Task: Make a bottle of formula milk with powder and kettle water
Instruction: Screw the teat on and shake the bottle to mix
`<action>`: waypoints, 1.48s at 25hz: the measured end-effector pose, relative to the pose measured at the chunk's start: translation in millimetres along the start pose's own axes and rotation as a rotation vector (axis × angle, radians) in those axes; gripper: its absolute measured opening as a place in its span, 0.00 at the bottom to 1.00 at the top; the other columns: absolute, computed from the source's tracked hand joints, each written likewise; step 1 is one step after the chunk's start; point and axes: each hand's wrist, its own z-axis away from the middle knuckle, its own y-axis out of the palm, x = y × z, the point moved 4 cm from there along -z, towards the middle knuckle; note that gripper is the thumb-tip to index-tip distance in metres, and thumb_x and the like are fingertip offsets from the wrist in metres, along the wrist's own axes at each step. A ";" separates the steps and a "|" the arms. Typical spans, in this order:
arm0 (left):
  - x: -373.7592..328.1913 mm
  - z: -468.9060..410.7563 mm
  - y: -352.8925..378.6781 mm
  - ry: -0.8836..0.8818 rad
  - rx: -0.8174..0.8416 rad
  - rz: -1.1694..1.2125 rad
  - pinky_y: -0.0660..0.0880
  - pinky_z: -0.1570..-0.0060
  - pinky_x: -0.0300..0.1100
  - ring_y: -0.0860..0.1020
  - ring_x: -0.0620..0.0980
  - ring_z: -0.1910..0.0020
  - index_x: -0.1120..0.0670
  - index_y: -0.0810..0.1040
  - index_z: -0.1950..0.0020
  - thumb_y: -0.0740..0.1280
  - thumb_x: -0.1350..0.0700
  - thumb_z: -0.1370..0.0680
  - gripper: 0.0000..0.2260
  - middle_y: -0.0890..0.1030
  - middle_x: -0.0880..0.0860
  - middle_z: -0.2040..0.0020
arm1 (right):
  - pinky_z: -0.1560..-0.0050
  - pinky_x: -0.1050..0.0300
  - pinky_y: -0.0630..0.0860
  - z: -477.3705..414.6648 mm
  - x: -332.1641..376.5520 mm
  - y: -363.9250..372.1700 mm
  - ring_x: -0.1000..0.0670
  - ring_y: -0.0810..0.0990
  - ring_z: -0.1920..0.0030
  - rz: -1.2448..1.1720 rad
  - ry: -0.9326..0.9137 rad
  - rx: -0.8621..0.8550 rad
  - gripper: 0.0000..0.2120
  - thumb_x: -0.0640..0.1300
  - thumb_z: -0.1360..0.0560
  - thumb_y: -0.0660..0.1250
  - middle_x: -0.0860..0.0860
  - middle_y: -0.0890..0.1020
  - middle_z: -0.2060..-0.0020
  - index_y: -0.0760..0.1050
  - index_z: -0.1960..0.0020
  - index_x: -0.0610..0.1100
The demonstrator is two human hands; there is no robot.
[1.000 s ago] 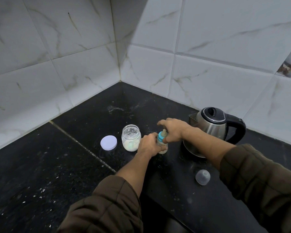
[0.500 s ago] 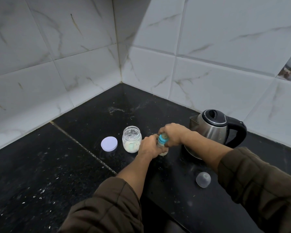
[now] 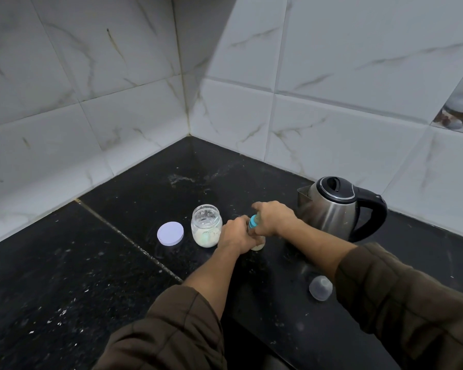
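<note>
A small baby bottle (image 3: 259, 245) with milky liquid stands on the black counter (image 3: 64, 276), mostly hidden by my hands. My left hand (image 3: 234, 236) is wrapped around its body. My right hand (image 3: 271, 218) is closed over the blue teat ring (image 3: 253, 225) at its top. Just to the left stands an open glass jar of white powder (image 3: 206, 229), and its round white lid (image 3: 170, 233) lies flat beside it. A steel kettle (image 3: 334, 206) with a black handle stands behind my right wrist.
A clear bottle cap (image 3: 320, 287) lies on the counter under my right forearm. White marble-look tiled walls (image 3: 118, 89) meet in a corner behind the counter. A grout seam crosses the counter diagonally, left of the jar.
My right hand has come down over the teat, which showed above the ring a second ago and is now covered. The left hand keeps its hold on the bottle.
</note>
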 end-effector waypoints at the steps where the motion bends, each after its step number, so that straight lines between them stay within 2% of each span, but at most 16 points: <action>1: -0.6 -0.1 0.2 0.003 0.005 -0.005 0.77 0.52 0.45 0.82 0.51 0.51 0.50 0.79 0.46 0.80 0.46 0.30 0.18 0.85 0.48 0.52 | 0.56 0.54 0.80 -0.2 -0.4 -2.9 0.48 0.81 0.52 0.040 -0.041 0.035 0.31 0.56 0.26 0.74 0.48 0.82 0.41 0.72 0.26 0.51; 4: -1.1 -0.6 -0.5 0.005 -0.005 -0.001 0.81 0.47 0.48 0.83 0.51 0.50 0.50 0.80 0.44 0.80 0.46 0.31 0.20 0.85 0.48 0.52 | 0.55 0.55 0.77 -1.4 3.6 -12.3 0.48 0.80 0.49 0.159 -0.122 0.057 0.27 0.52 0.27 0.77 0.48 0.82 0.42 0.77 0.30 0.49; 6: -1.3 -0.4 -0.7 0.008 -0.013 -0.004 0.80 0.47 0.49 0.83 0.51 0.50 0.50 0.80 0.44 0.80 0.45 0.31 0.20 0.86 0.48 0.51 | 0.56 0.55 0.75 -1.2 7.9 -13.1 0.49 0.79 0.52 0.196 -0.132 0.045 0.25 0.51 0.27 0.77 0.48 0.83 0.44 0.78 0.33 0.48; 9: 0.0 -1.0 0.9 0.005 -0.020 -0.004 0.79 0.49 0.46 0.82 0.51 0.49 0.51 0.79 0.44 0.80 0.46 0.30 0.20 0.85 0.49 0.50 | 0.59 0.55 0.77 -3.0 8.3 -10.1 0.48 0.80 0.55 0.145 -0.068 0.016 0.21 0.51 0.27 0.75 0.48 0.83 0.49 0.80 0.37 0.45; 12: 2.0 1.5 2.8 -0.005 -0.056 0.020 0.78 0.49 0.46 0.82 0.51 0.48 0.51 0.80 0.43 0.79 0.46 0.30 0.20 0.86 0.49 0.51 | 0.52 0.51 0.84 -0.3 11.0 -4.2 0.47 0.83 0.54 0.054 0.032 -0.037 0.17 0.49 0.27 0.74 0.47 0.83 0.52 0.79 0.41 0.43; 14: 3.4 1.6 5.2 0.002 -0.069 0.013 0.79 0.50 0.47 0.83 0.53 0.48 0.51 0.79 0.44 0.79 0.46 0.31 0.19 0.86 0.50 0.52 | 0.49 0.49 0.85 1.9 13.3 -0.4 0.46 0.84 0.52 0.022 0.078 -0.076 0.16 0.50 0.25 0.73 0.46 0.83 0.52 0.79 0.43 0.43; 16: 3.9 1.9 6.2 0.002 -0.067 0.018 0.79 0.49 0.47 0.83 0.53 0.48 0.51 0.79 0.45 0.79 0.46 0.30 0.19 0.86 0.50 0.52 | 0.50 0.51 0.85 2.3 12.8 -1.4 0.47 0.84 0.53 0.009 0.089 -0.070 0.17 0.51 0.25 0.74 0.47 0.83 0.51 0.79 0.41 0.43; 19: 3.9 1.5 3.5 -0.005 -0.060 0.045 0.81 0.47 0.48 0.83 0.51 0.49 0.50 0.80 0.46 0.79 0.45 0.31 0.18 0.86 0.49 0.52 | 0.53 0.53 0.83 -0.6 7.7 -8.4 0.49 0.82 0.58 0.048 0.000 0.040 0.25 0.52 0.27 0.76 0.47 0.84 0.45 0.78 0.32 0.46; 21: 3.6 0.3 2.9 -0.001 -0.054 0.052 0.81 0.46 0.48 0.84 0.51 0.49 0.50 0.80 0.46 0.79 0.45 0.32 0.19 0.86 0.48 0.52 | 0.50 0.52 0.84 -1.0 6.4 -13.4 0.48 0.83 0.53 0.143 -0.059 0.054 0.27 0.53 0.27 0.77 0.47 0.84 0.43 0.78 0.30 0.48; 23: 4.3 -0.8 3.2 0.002 -0.067 0.051 0.80 0.46 0.48 0.83 0.51 0.48 0.50 0.80 0.45 0.80 0.45 0.32 0.20 0.86 0.48 0.51 | 0.53 0.53 0.82 -1.0 9.4 -13.5 0.47 0.83 0.52 0.173 -0.061 0.014 0.24 0.53 0.27 0.76 0.47 0.85 0.47 0.80 0.34 0.47; 26: 6.2 0.4 5.8 0.004 -0.087 0.050 0.80 0.46 0.48 0.83 0.52 0.47 0.51 0.80 0.44 0.80 0.45 0.31 0.20 0.86 0.49 0.50 | 0.59 0.55 0.81 -0.8 14.8 -7.9 0.48 0.83 0.56 0.095 0.002 -0.031 0.19 0.49 0.27 0.75 0.47 0.84 0.52 0.81 0.39 0.44; 32: 7.5 -0.7 10.8 -0.013 -0.111 0.056 0.80 0.48 0.49 0.83 0.55 0.47 0.51 0.79 0.45 0.78 0.44 0.32 0.20 0.86 0.51 0.51 | 0.56 0.53 0.84 2.1 19.4 -4.0 0.47 0.82 0.59 -0.041 0.150 -0.121 0.11 0.47 0.26 0.74 0.48 0.78 0.62 0.81 0.47 0.42; 33: 8.7 0.1 11.8 -0.021 -0.112 0.066 0.80 0.47 0.49 0.83 0.54 0.46 0.50 0.80 0.44 0.78 0.44 0.32 0.21 0.86 0.51 0.50 | 0.55 0.53 0.84 3.8 19.5 -2.2 0.47 0.82 0.58 -0.051 0.154 -0.104 0.13 0.48 0.26 0.74 0.48 0.79 0.61 0.81 0.45 0.42; 35: 9.9 -1.0 11.7 -0.035 -0.084 0.081 0.79 0.45 0.47 0.81 0.52 0.45 0.50 0.80 0.41 0.80 0.44 0.31 0.23 0.86 0.49 0.47 | 0.52 0.51 0.85 5.3 14.5 -3.1 0.47 0.84 0.55 -0.063 0.149 -0.039 0.22 0.51 0.27 0.76 0.47 0.83 0.52 0.78 0.35 0.45; 37: 10.8 -4.8 11.9 -0.042 -0.058 0.113 0.79 0.43 0.47 0.81 0.51 0.43 0.50 0.79 0.40 0.80 0.43 0.32 0.24 0.85 0.49 0.46 | 0.54 0.48 0.87 9.9 2.0 -9.6 0.46 0.87 0.58 -0.129 0.142 0.045 0.33 0.51 0.29 0.78 0.46 0.83 0.49 0.72 0.28 0.46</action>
